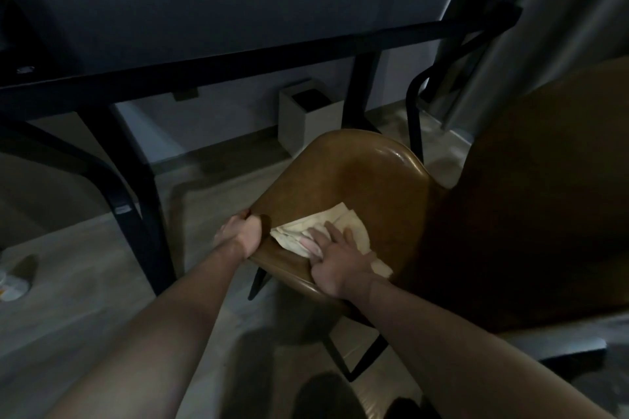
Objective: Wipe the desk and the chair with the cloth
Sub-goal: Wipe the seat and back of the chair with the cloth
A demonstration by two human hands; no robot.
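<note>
A brown chair [367,180] with a curved seat and black legs stands in front of me. A folded cream cloth [350,219] lies on the seat near its left front edge. My right hand [340,258] presses flat on the cloth with the fingers spread and straight. My left hand [241,231] grips the seat's left edge, fingers curled round it. The dark glass desk [204,17] on a black frame stretches across the top of the view, beyond the chair.
A small white square bin [326,126] stands on the floor under the desk. Grey curtains [544,27] hang at the right. The chair's brown back [561,197] rises on the right. A pale object [13,282] lies on the floor at far left.
</note>
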